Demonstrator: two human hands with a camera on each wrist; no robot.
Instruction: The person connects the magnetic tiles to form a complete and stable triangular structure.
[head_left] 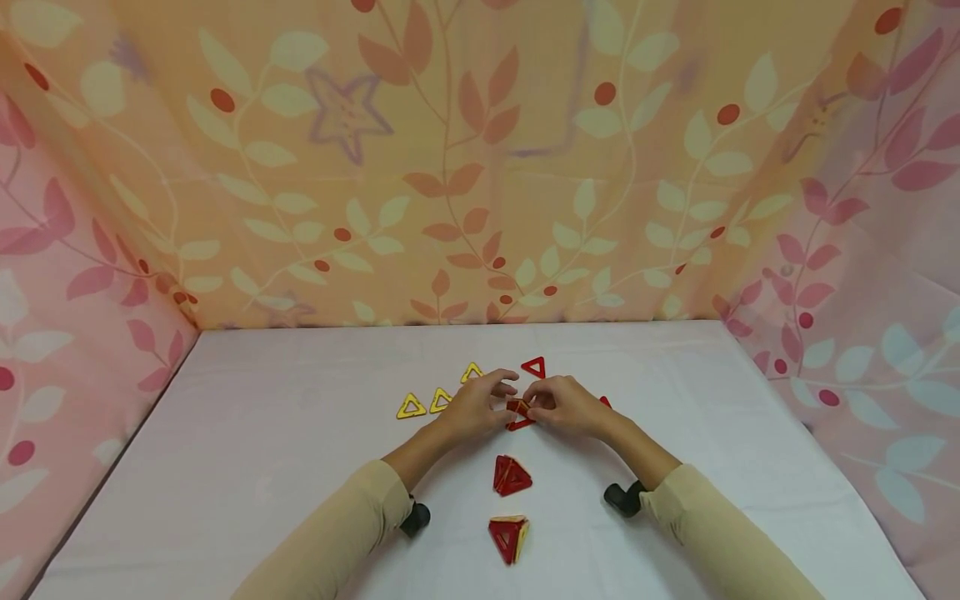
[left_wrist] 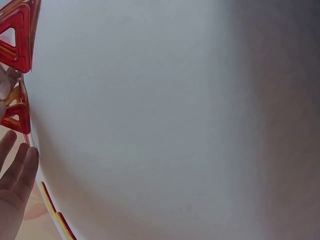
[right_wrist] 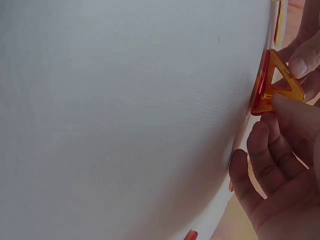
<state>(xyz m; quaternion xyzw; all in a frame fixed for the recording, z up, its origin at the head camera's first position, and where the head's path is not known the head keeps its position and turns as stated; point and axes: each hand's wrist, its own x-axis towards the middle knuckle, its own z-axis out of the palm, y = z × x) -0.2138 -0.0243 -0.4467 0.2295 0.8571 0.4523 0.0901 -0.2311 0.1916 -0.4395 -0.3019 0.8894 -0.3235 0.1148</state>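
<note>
In the head view both hands meet over a small group of red and orange-yellow triangular magnetic tiles [head_left: 519, 407]. My right hand [head_left: 572, 407] pinches an upright orange triangle tile [right_wrist: 281, 92], thumb on its face, its other fingers bent below. My left hand [head_left: 474, 410] holds the same group from the other side, its thumb at the tile's edge and its fingers [left_wrist: 22, 170] spread away. Red edges show along the base of the orange tile. Just below the hands lies a red triangle tile [head_left: 517, 426], partly covered.
Nearer on the white table [head_left: 300, 467] stand two small tile pyramids, one red [head_left: 513, 475] and one red and yellow [head_left: 508, 538]. Yellow triangle tiles [head_left: 411, 407] lie left of the hands. A red triangle [head_left: 535, 367] lies behind, another [head_left: 604, 402] partly behind the right hand.
</note>
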